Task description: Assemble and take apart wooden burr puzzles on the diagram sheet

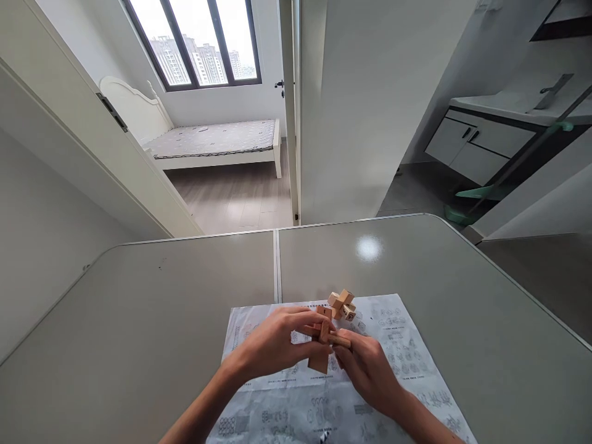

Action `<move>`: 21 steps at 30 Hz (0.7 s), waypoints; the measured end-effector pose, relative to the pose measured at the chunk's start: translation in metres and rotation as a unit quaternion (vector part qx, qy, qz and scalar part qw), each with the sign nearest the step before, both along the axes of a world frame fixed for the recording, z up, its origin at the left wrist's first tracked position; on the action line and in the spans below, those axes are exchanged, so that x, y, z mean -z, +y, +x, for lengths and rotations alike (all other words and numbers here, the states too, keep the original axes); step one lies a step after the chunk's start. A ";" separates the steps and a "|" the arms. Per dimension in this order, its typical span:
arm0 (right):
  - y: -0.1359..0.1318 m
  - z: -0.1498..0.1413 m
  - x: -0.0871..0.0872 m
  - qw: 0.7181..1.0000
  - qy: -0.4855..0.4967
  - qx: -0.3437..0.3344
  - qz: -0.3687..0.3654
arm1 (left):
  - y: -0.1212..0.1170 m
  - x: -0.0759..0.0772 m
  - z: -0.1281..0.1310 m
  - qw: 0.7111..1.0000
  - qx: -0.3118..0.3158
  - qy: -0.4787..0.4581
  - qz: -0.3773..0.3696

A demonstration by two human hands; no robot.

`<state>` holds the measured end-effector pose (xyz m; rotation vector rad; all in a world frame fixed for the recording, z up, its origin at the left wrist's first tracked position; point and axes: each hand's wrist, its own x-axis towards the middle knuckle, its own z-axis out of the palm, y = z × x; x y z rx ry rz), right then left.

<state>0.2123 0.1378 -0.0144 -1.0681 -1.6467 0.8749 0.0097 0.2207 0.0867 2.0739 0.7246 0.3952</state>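
Above a printed sheet [296, 407], my left hand [282, 342] closes its thumb and fingers round a reddish-brown wooden interlocking puzzle [324, 333] made of crossed blocks. One flat block of it points down toward the paper. From the right, my right hand [370, 367] pinches a short wooden piece that sticks out of the same puzzle; whether that piece is loose or joined cannot be seen. Just beyond my fingers, a second, lighter wooden burr puzzle [343, 304] with dark markings lies on the sheet's far edge. The fingers partly cover the held puzzle.
The sheet of diagrams lies on a grey table [139, 320] with a pale edge strip and a seam [277, 265] running across it. Beyond the table are a doorway to a bed [217, 139], a wall, and a washbasin cabinet [481, 145] at right.
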 end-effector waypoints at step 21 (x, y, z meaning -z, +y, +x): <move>0.000 0.001 0.003 0.993 0.074 -0.017 -0.086 | 0.002 0.014 -0.010 0.997 -0.036 -0.038 -0.062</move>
